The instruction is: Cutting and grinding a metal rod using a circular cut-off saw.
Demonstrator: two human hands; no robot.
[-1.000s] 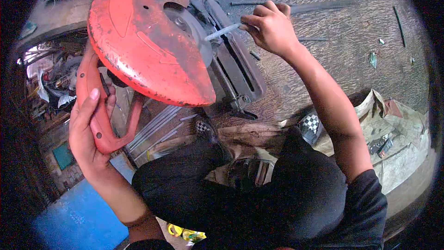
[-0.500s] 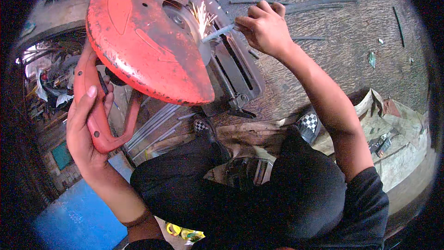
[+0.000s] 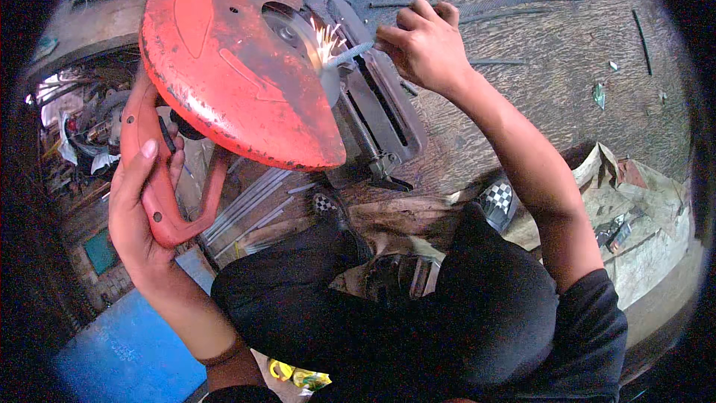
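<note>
A chop saw with a scuffed red blade guard (image 3: 239, 67) stands at the upper left. My left hand (image 3: 145, 201) is wrapped round its red loop handle (image 3: 171, 224), the thumb lying along the top. Out to the right, my right hand (image 3: 429, 45) grips a ribbed grey metal rod (image 3: 350, 54) between thumb and curled fingers. The rod's near end meets the cutting disc (image 3: 330, 86), and bright sparks (image 3: 327, 41) spray upward there. Beyond my knuckles a long ribbed length stretches right. The saw's dark base and clamp (image 3: 373, 112) lie beneath the rod.
Thin dark rods (image 3: 643, 41) lie on the patterned floor. Several grey rods (image 3: 250, 209) lie left of my feet. A blue panel (image 3: 127, 343) is at lower left, a crumpled sheet (image 3: 649, 254) at right. Yellow tape (image 3: 280, 369) sits near my lap.
The far end of the ribbed rod has shifted slightly up and right. The spark spray is smaller. Both hands keep nearly the same places and grips.
</note>
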